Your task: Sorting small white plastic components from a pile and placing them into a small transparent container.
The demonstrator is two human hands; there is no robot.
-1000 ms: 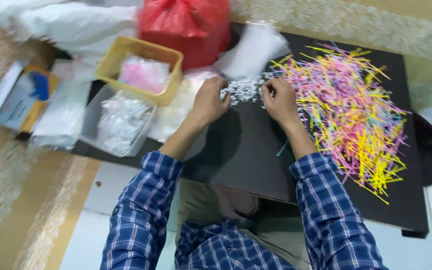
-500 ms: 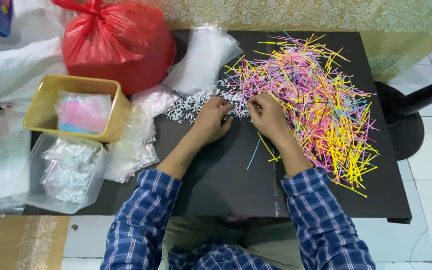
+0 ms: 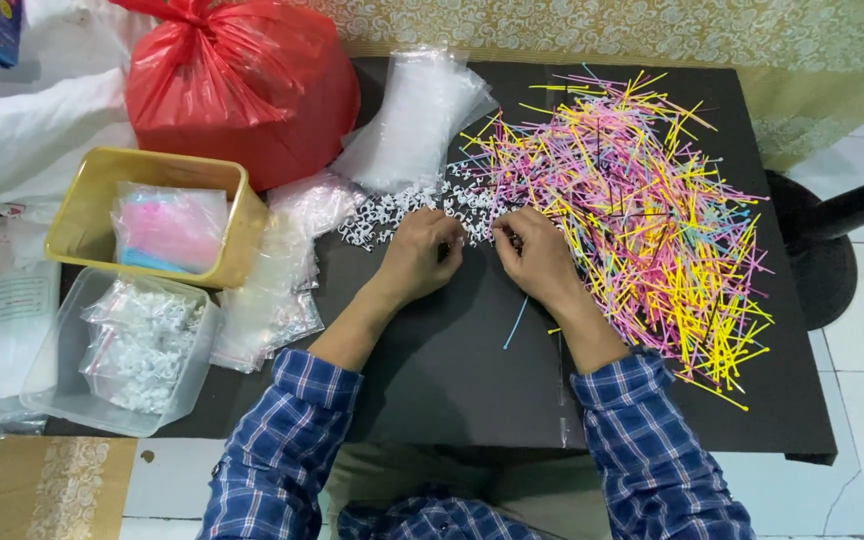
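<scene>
We note left hand (image 3: 418, 256) and right hand (image 3: 537, 262) curled narrow on black table (image 3: 452, 370), fingertips in small white plastic pieces (image 3: 402, 210); grasp unclear. Coloured thin sticks (image 3: 632, 215) piled just right. Yellow bin (image 3: 87, 215) well left.

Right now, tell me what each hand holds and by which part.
Both the left hand and the right hand are curled at the edge of the small white plastic pieces. The fingers hide whatever is pinched, so neither the thing nor the hold can be told.

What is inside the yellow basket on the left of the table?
The yellow basket holds a clear plastic bag with pink and blue contents. What lies under that bag is covered.
</scene>
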